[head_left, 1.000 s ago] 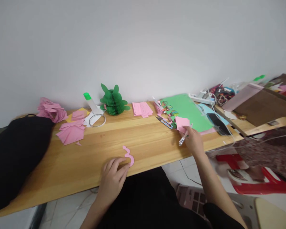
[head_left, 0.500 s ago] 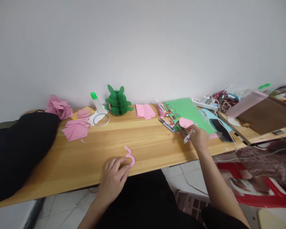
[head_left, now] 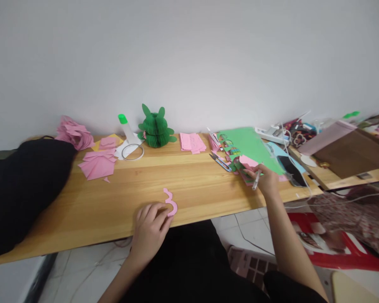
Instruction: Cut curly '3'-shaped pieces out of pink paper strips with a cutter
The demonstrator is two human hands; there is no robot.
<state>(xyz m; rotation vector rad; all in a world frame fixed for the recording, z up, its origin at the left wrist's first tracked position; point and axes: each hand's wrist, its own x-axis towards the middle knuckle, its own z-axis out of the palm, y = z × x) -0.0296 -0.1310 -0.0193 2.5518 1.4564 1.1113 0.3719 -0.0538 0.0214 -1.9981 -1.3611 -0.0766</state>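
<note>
A wavy pink paper cutout point(head_left: 173, 205), shaped like a 3, lies at the table's front edge. My left hand point(head_left: 150, 223) rests beside it, fingers close together, with the thumb and index fingertips holding its lower curve. Over the green sheet point(head_left: 252, 145) at the right, my right hand point(head_left: 267, 181) is closed around a clear pen point(head_left: 257, 180). Its fingertips also pinch a folded pink paper piece point(head_left: 248, 161). Blue-handled thread snips point(head_left: 220, 162) lie just left of this hand. Green and pink scraps beneath the hand are partly hidden.
Along the wall stand a green honeycomb paper figure point(head_left: 157, 130), a green-capped glue stick point(head_left: 127, 128) and a stack of pink paper point(head_left: 192, 143). A ring point(head_left: 133, 152) and folded pink paper point(head_left: 97, 164) lie left. A black cloth point(head_left: 28, 189), phone point(head_left: 291, 170) and power strip point(head_left: 273, 134) flank these.
My right hand has shifted slightly right and down with the pen and pink paper, and the pen has tilted more upright. My left hand stays by the cutout. The view has moved slightly.
</note>
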